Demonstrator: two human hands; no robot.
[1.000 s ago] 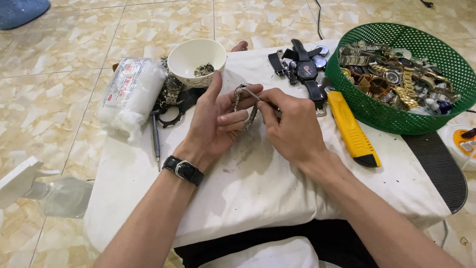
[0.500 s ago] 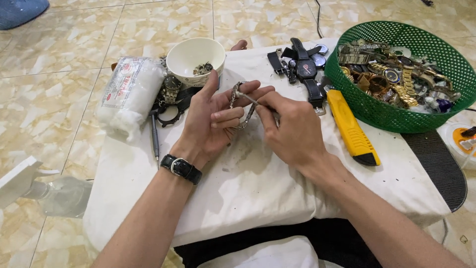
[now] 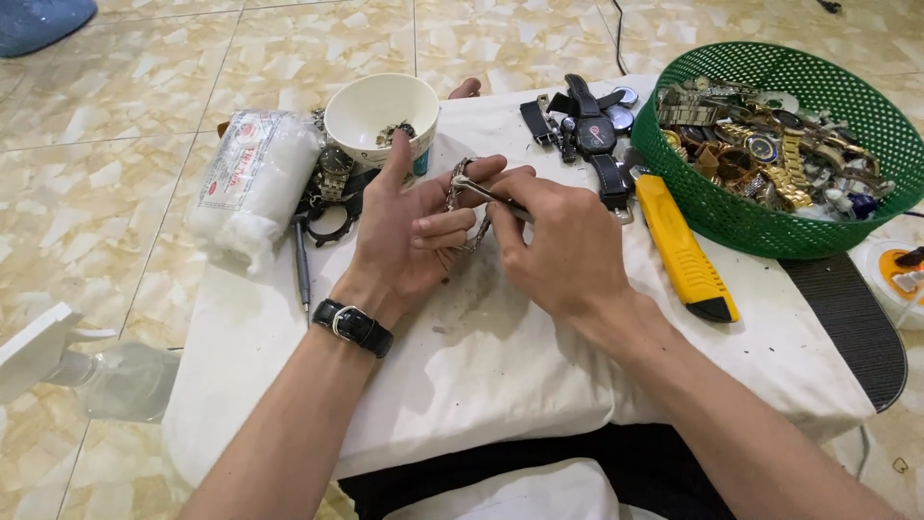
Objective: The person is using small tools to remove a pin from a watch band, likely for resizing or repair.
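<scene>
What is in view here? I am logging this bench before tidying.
metal watch bracelet: one, silver, in the left hand
thin tool: one, metal, in the right hand
bowl: one, white, behind the hands
green basket: one, right, heaped with watches
utility knife: one, yellow, beside the basket
black-strap watches: several, behind the right hand
cotton roll: one, white, left
screwdriver: one, dark, beside the roll
white cloth: one, covering the table
left hand: wrist bears a black watch
right hand: bare

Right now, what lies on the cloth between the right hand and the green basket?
In the head view, a yellow utility knife lies on the white cloth between the right hand and the green basket.
</scene>
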